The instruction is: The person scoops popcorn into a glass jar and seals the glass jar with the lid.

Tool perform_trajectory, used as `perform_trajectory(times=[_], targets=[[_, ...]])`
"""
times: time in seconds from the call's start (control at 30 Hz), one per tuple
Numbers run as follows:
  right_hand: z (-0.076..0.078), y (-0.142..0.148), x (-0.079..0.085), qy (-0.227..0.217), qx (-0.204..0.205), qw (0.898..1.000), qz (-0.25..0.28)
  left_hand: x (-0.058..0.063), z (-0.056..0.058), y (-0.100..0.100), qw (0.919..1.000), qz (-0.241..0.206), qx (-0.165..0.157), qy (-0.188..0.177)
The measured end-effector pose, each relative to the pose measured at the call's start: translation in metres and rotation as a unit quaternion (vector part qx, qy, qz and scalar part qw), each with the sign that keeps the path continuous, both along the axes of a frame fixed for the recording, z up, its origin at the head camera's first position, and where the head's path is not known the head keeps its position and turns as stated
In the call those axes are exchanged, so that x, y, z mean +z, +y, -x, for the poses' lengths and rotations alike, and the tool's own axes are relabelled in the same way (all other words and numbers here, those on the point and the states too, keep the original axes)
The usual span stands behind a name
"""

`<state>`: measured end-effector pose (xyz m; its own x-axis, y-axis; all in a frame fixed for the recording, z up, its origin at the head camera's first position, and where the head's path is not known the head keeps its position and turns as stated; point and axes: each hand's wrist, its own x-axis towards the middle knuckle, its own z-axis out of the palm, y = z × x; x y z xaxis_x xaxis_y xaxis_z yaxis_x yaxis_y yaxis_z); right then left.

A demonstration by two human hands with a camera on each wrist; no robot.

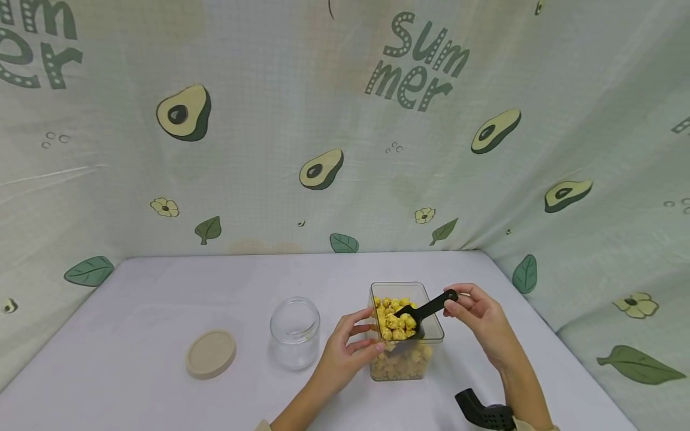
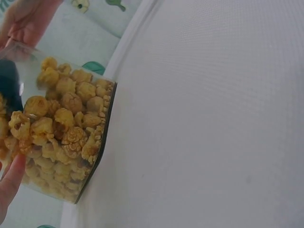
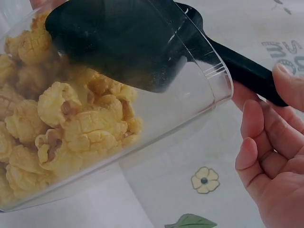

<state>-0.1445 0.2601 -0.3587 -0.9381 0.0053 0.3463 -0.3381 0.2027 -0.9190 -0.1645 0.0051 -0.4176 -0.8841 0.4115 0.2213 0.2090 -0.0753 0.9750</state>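
A clear square plastic container (image 1: 434,328) holds yellow popcorn (image 1: 392,320) and stands upright on the table. My left hand (image 1: 349,348) steadies it at the near left corner, fingers along the left side and thumb at the front. From the right, my right hand (image 1: 482,320) pinches the handle end of a black scoop (image 1: 431,307). The scoop's bowl (image 3: 111,42) is inside the container among the upper popcorn, seen through the clear wall in the right wrist view. In the left wrist view, a fingertip (image 2: 14,175) overlaps the container's side.
To the left of the container stands a clear round jar (image 1: 294,332), its mouth uncovered. A beige round lid (image 1: 211,354) lies farther left on the white table (image 1: 135,335). Patterned cloth (image 1: 248,131) hangs behind and at the sides. A black wrist mount (image 1: 487,413) sits by my right wrist.
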Motion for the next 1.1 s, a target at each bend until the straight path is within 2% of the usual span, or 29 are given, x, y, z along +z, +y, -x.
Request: perform_trajectory(times=[0.1, 0.23, 0.33, 0.43, 0.67, 0.77, 0.97, 1.1], targets=[[0.001, 0.000, 0.000, -0.024, -0.016, 1.000, -0.010, 0.000, 0.000, -0.001, 1.0000, -0.002, 0.000, -0.002], [0.003, 0.001, -0.001, -0.045, -0.059, 0.997, -0.021, 0.000, 0.000, -0.001, 1.0000, -0.004, -0.001, 0.000], [0.004, 0.001, -0.004, -0.051, -0.069, 0.996, -0.003, 0.000, 0.000, -0.001, 1.0000, -0.004, -0.001, 0.003], [0.004, 0.001, -0.007, -0.045, -0.051, 0.997, 0.020, 0.000, 0.000, -0.001, 1.0000, -0.003, -0.002, 0.006], [0.008, -0.001, -0.012, -0.022, 0.025, 0.998, 0.060, 0.000, 0.000, -0.001, 0.9999, -0.004, -0.007, 0.011], [0.008, -0.001, -0.012, -0.028, 0.027, 0.997, 0.071, 0.000, -0.001, -0.001, 0.9999, -0.002, -0.009, 0.011], [0.009, 0.001, -0.017, -0.057, 0.003, 0.994, 0.095, 0.000, -0.001, 0.000, 0.9999, -0.001, -0.008, 0.010], [0.011, 0.006, -0.023, -0.070, 0.006, 0.989, 0.130, 0.000, -0.002, 0.000, 0.9999, 0.001, -0.007, 0.009]])
